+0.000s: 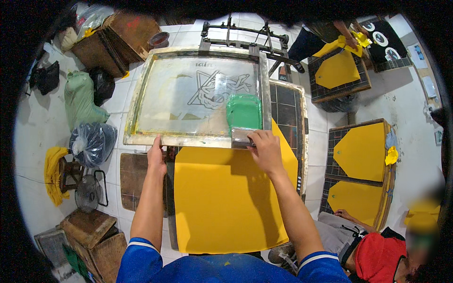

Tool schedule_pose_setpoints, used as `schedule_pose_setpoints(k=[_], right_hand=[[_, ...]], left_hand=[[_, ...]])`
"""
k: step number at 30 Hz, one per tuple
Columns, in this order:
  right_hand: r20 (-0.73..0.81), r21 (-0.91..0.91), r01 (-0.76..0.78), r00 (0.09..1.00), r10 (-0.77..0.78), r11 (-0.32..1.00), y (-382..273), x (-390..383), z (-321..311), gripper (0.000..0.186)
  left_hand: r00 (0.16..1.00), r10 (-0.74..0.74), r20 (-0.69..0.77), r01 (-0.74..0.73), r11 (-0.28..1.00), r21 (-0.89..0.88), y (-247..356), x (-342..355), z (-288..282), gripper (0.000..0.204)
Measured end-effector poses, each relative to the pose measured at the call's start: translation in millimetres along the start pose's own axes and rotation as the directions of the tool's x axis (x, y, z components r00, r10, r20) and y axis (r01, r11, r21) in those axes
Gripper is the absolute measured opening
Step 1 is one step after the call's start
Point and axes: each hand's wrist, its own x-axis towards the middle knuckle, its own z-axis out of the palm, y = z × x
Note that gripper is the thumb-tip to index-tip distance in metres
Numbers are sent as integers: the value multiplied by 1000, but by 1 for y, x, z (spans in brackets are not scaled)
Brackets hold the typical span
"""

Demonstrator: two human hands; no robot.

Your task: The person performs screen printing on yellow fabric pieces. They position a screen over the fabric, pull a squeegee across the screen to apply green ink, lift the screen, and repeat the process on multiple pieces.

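Note:
A screen-printing frame (188,140) is raised over a yellow fabric piece (222,203) on the print board. Its mesh bears a dark line drawing, and a thick patch of green ink (244,112) lies at the lower right. My left hand (156,155) is closed on the frame's near edge, left of its middle, thumb on top. At the near right corner my right hand (266,150) grips a squeegee (241,138), which rests across the edge beside the ink. The fingers under the frame are hidden.
Behind the frame stands a metal hinge clamp (245,37). On the right, more boards carry yellow fabric pieces (361,151). A person in a red top (380,257) is at lower right; another person's hand (350,41) works at upper right. Bags (93,144) and a fan (88,192) stand left.

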Motion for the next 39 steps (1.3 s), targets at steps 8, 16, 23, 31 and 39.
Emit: schedule_pose_setpoints(k=[8,16,23,31,39], right_hand=[[34,-39,-21,999,22,999,2,-7,11,42],[29,-53,-31,999,33,998,-1,-9,14,43],[18,-53,-28,999,29,998,2,-10,19,45],[9,-31,-37,999,37,999,1,-12,19,45],[4,12,-49,999,49,999,-2,-13,15,44]], left_hand=[[998,11,54,-11,1000,15,-13,4,3,57],[999,-16,-32,17,999,32,-29,17,5,83],[990,84,-117,-77,995,67,-37,14,16,99],[975,195,-104,-185,978,96,-48,24,14,82],[957,209,-201,-202,978,54,-51,22,18,67]])
